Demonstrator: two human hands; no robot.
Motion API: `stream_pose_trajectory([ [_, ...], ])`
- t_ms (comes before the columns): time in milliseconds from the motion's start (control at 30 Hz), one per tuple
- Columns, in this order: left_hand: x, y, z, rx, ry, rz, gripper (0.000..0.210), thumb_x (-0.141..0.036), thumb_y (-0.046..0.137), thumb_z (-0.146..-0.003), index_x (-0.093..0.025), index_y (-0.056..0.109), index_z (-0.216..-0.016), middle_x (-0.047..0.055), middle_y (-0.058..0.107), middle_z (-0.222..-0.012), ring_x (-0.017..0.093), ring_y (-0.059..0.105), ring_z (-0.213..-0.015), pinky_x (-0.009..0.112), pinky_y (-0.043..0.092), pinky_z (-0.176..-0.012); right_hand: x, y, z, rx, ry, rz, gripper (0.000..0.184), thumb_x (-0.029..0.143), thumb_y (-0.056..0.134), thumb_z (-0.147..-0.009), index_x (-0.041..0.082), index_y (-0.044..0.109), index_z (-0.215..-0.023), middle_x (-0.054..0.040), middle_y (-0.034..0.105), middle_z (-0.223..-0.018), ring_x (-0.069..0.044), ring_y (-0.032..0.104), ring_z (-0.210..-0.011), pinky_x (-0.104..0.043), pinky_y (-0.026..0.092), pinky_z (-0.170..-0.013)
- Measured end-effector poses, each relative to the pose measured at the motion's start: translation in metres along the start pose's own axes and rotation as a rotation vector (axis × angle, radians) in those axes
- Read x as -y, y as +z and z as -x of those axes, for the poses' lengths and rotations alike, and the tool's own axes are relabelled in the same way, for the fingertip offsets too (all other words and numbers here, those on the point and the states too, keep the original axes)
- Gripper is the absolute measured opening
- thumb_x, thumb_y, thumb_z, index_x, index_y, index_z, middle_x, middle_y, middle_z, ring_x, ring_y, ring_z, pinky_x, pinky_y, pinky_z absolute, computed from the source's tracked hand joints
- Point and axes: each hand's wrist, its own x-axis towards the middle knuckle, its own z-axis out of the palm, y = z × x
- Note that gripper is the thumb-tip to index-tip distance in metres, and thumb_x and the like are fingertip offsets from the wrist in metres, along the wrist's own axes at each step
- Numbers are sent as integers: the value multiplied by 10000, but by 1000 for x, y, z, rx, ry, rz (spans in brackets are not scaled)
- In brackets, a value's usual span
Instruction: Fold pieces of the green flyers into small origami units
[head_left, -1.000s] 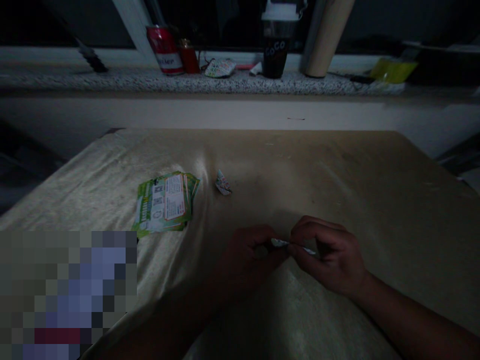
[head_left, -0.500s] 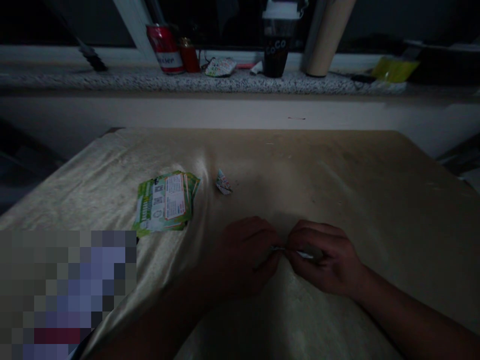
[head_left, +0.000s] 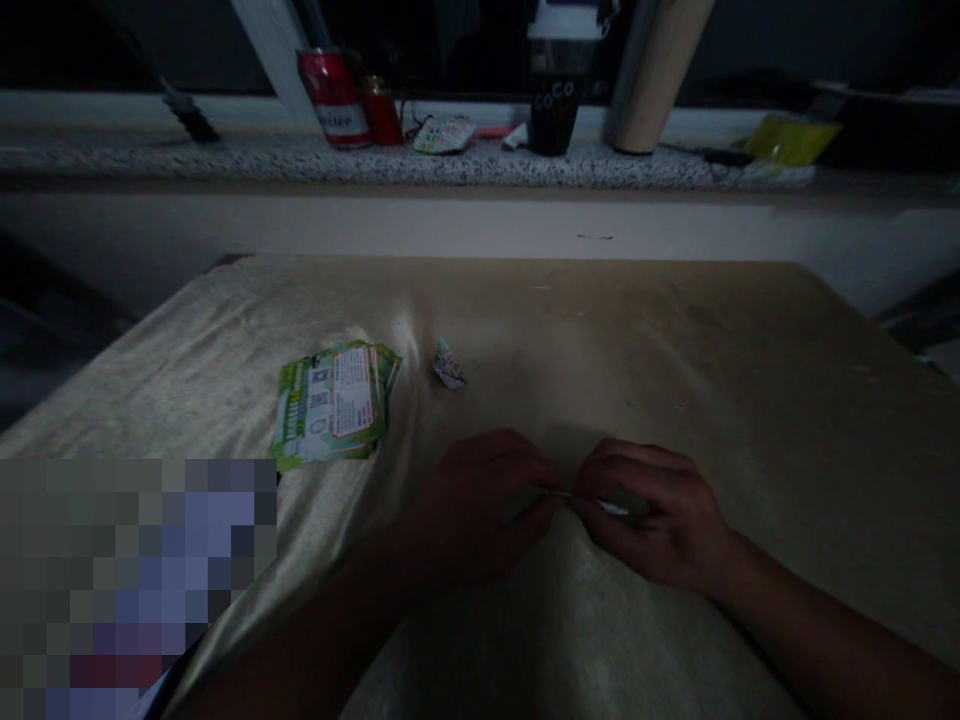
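Both hands meet low in the middle of the view, pinching a small, narrow piece of folded paper point(head_left: 613, 508) between them. My left hand point(head_left: 487, 505) is closed, its thumb and fingertips on the paper's left end. My right hand point(head_left: 652, 510) pinches the other end, and a pale bit of the paper shows between its thumb and fingers. Most of the paper is hidden by the fingers. Beyond my left hand, a small folded paper piece point(head_left: 448, 366) with coloured print stands on the cloth-covered table point(head_left: 750, 400).
Green printed leaflets point(head_left: 330, 405) lie in a stack at left. Along the stone windowsill point(head_left: 262, 160) stand a red can point(head_left: 335, 100), a red-orange container point(head_left: 382, 115), a dark CoCo cup point(head_left: 555, 95), a cardboard tube point(head_left: 660, 80) and a yellow packet point(head_left: 793, 140). A blurred-out patch covers the lower left.
The fingers of my left hand have shifted slightly on the paper, with the thumb drawn a little apart from the palm. My right hand keeps its pinch nearly unmoved.
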Motion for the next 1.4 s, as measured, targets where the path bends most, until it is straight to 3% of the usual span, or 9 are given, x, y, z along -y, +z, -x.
stream_pose_trajectory([
  [133,-3,-2,-1,47,10,12,90,-154,593,-895,-138,668,-847,45,704,-793,153,655,-740,260,510,-679,0,1,0,12,7,12,64,81,670,-842,137,649,-822,-44,627,-692,-130,595,-589,-247,441,-517],
  [300,-2,-4,0,65,-85,42,54,-164,628,-878,-157,680,-891,44,720,-845,162,675,-787,276,529,-722,-2,1,1,-5,13,3,69,80,678,-833,142,648,-826,-36,614,-685,-128,582,-581,-249,439,-514],
  [467,2,-6,-1,23,-4,4,86,-142,629,-831,-152,668,-907,68,721,-910,190,668,-864,320,536,-791,-1,0,-1,-7,21,1,81,73,669,-834,148,644,-817,-32,610,-678,-130,583,-578,-249,442,-511],
  [667,-1,-10,-5,13,77,-28,68,-121,594,-880,-139,656,-863,53,706,-836,167,638,-784,302,512,-746,1,-1,-1,-19,25,-9,97,64,673,-830,154,638,-817,-30,610,-678,-128,575,-580,-250,444,-519],
  [1067,3,-10,-1,8,-9,105,63,-140,644,-884,-139,701,-858,52,717,-795,153,659,-743,269,511,-691,-1,-1,0,-21,31,-37,79,85,672,-842,160,647,-836,-31,623,-691,-133,590,-592,-257,452,-521],
  [1267,1,-13,-3,23,-168,218,28,-161,705,-843,-173,731,-844,28,734,-807,151,689,-765,263,530,-715,-1,-2,1,-18,41,-42,77,93,663,-849,170,664,-851,-30,638,-704,-135,600,-599,-258,457,-518],
  [1400,0,-12,-4,-15,-179,236,61,-173,690,-861,-171,746,-838,30,733,-790,144,689,-743,250,526,-692,-3,-1,1,-38,55,-34,89,81,680,-835,169,669,-847,-31,650,-708,-135,607,-606,-258,467,-529],
])
